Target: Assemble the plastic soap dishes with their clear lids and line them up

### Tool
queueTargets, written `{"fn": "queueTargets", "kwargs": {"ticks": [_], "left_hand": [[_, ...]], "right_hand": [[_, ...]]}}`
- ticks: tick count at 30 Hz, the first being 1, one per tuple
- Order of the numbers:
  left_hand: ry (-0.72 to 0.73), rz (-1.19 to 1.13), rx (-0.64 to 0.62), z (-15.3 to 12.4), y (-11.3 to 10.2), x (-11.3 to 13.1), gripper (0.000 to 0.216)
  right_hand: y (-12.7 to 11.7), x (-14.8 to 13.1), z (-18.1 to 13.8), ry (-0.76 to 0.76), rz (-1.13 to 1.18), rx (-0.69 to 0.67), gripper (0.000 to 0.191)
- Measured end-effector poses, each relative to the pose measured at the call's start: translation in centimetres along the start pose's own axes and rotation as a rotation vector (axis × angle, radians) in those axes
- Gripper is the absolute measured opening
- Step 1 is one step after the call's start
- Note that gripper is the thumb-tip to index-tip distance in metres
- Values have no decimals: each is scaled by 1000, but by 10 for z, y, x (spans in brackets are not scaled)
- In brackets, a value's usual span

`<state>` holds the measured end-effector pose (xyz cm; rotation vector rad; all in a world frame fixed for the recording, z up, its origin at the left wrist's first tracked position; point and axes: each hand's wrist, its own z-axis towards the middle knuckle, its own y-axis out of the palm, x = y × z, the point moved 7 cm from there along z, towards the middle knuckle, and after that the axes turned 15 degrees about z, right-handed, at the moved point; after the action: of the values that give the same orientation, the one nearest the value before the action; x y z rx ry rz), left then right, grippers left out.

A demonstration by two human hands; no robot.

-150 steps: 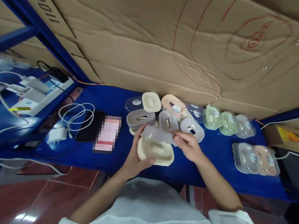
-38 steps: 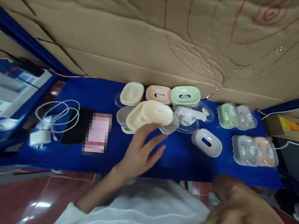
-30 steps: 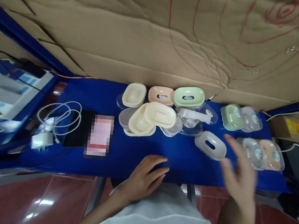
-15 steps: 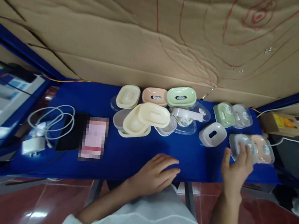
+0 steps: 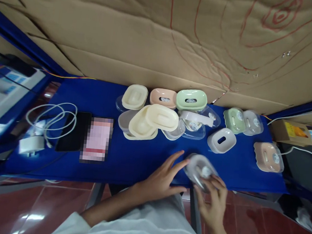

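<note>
A grey soap box with a clear lid (image 5: 199,168) is near the table's front edge, tilted and a little blurred. My right hand (image 5: 213,196) is closed on its near right side. Just left of the box, my left hand (image 5: 164,177) is open with fingers spread, its fingertips close to the box; whether they touch it I cannot tell. Beyond them lies a grey tray with an oval slot (image 5: 222,141). A peach lidded soap box (image 5: 268,158) sits to the right. Behind it stand a green lidded soap box (image 5: 234,120) and another grey one (image 5: 253,122).
Cream trays (image 5: 161,117) overlap in a pile at the middle. A peach tray (image 5: 163,97) and a green tray (image 5: 191,99) stand at the back against the cardboard wall (image 5: 124,37). On the left lie a phone (image 5: 96,139), a charger (image 5: 32,144) and its coiled white cable (image 5: 75,119).
My right hand has taken the grey lidded soap box from beside the peach one and brought it left, in front of me. My left hand has spread its fingers towards it.
</note>
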<state>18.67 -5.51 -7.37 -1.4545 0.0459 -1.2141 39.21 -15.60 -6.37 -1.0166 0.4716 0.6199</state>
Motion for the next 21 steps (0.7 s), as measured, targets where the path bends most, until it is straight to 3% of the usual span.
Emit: {"fn": "queueTargets", "kwargs": {"ticks": [2, 5, 11, 14, 16, 21], "left_hand": [[40, 132, 73, -5, -8, -4, 95], [55, 324, 146, -20, -20, -10, 83], [91, 516, 51, -46, -19, -8, 34], [75, 498, 111, -45, -26, -8, 16], [96, 484, 137, -41, -29, -8, 14], [-19, 521, 378, -47, -41, -16, 37]], "right_hand": [[28, -19, 14, -48, 154, -115, 33], [54, -22, 45, -82, 218, -171, 33], [52, -17, 81, -195, 46, -82, 38], [71, -41, 67, -310, 91, -356, 44], [85, -53, 57, -315, 92, -504, 46], [94, -58, 66, -239, 84, -487, 37]]}}
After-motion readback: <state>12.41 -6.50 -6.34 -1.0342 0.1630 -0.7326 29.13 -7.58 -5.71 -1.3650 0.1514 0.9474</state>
